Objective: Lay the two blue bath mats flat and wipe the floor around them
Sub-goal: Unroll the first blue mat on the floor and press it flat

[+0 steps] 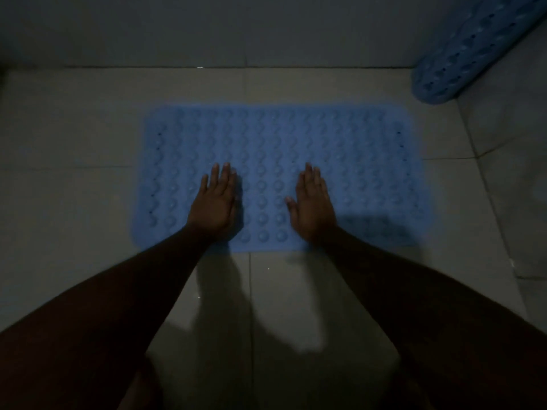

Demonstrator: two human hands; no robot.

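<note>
One blue bath mat (pixel 340 149) with rows of round bumps lies flat on the tiled floor in the middle of the view. My left hand (pixel 215 202) rests palm down on its near left part, fingers straight and close together. My right hand (pixel 313 204) presses palm down on its near middle part, thumb out to the left. Neither hand holds anything. The second blue bath mat (pixel 470 51) stands curled against the wall in the far right corner, not flat.
Pale floor tiles (pixel 74 202) surround the mat on all sides in dim light. The wall (pixel 207 31) runs along the far side, a short way behind the mat. My forearms cast shadows on the near floor.
</note>
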